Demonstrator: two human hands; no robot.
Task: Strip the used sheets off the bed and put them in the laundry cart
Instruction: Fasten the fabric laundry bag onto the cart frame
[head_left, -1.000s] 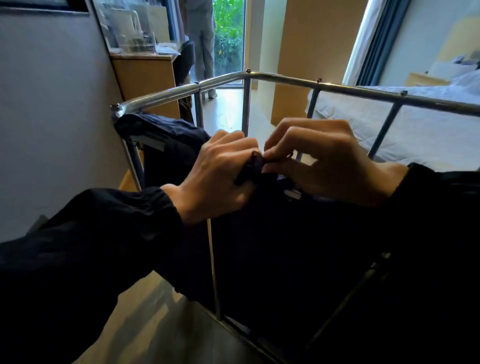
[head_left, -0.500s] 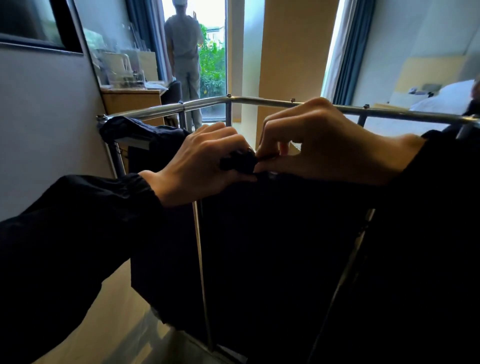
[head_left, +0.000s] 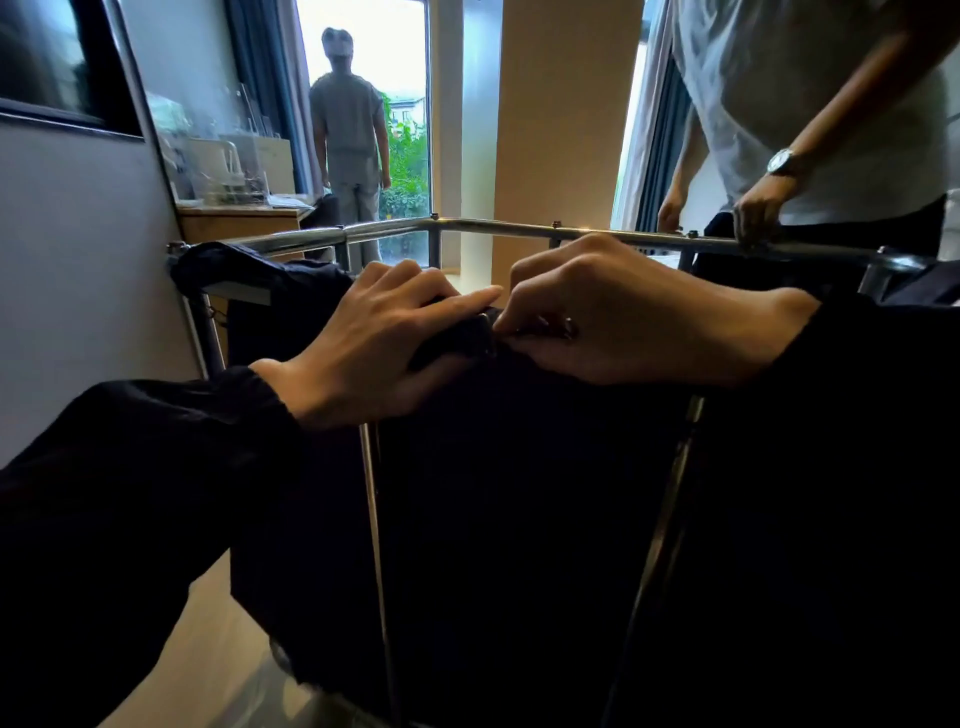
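Head view: only one camera. Both hands work at the near top edge of the laundry cart (head_left: 498, 226), over its dark bag (head_left: 519, 493).

Left hand (head_left: 374, 343): fingers laid fairly straight over a bunched bit of bag fabric, thumb underneath, so it pinches the bag. Right hand (head_left: 639, 322): fingers curled, tips pinching the same bunch from the other side. The two sets of fingertips nearly touch. Whether that bunch is a strap, tie or clip is too dark to tell.

Key relation: the pinched fabric sits between the two hands. The near rim runs left to right across the view, and each hand comes in along it from its own side. The cart mouth lies straight ahead of the knuckles, between the near rim and the far rail. Neither hand is clearly nearer.

Sheets: not in view, and no bed can be made out. Nothing light-coloured shows inside the bag. Judgement: this is cart set-up, with stripping and loading not yet begun.

Other things: a second person (head_left: 831, 104) stands at the far right with a hand (head_left: 756, 218) on the far rail. A third person (head_left: 348, 119) stands at the bright doorway. A desk (head_left: 234, 226) is behind the cart on the left, and a dark screen (head_left: 52, 57) hangs on the left wall.
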